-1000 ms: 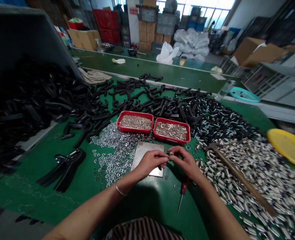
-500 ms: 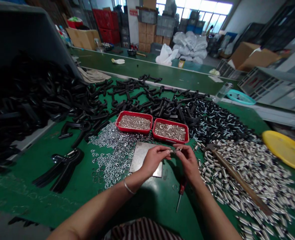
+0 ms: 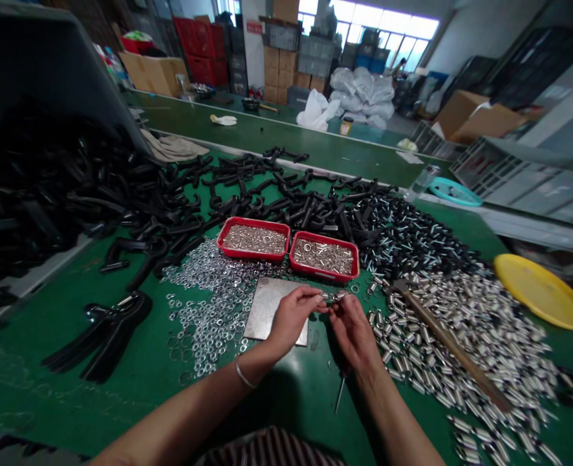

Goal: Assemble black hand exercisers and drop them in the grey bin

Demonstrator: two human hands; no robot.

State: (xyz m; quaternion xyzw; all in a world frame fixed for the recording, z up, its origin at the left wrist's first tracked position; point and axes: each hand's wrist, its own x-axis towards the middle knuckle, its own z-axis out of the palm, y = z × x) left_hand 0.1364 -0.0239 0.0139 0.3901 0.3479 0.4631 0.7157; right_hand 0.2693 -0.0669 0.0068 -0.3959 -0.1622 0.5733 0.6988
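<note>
My left hand (image 3: 293,318) pinches a short threaded metal bolt (image 3: 324,296) between its fingertips, above a square steel plate (image 3: 266,309). My right hand (image 3: 352,331) holds a small metal piece (image 3: 339,296), perhaps a ring, almost touching the bolt's end. Its exact shape is too small to tell. Just beyond the hands stand two red trays (image 3: 252,220) (image 3: 323,234), holding small metal parts. A screwdriver shaft (image 3: 339,393) pokes out below my right hand, whose handle is hidden.
Loose steel washers (image 3: 209,310) lie left of the plate, and silver cylinders (image 3: 461,336) lie right, under a wooden-handled hammer (image 3: 449,340). Black plastic hooks (image 3: 170,207) and bolts (image 3: 403,236) spread behind. A yellow plastic lid (image 3: 541,291) sits at right, and a dark bin (image 3: 39,65) looms left.
My hands have drawn slightly apart, and two small metal pieces now show separately between the fingertips. The whole view has drifted slightly, moving the table contents left.
</note>
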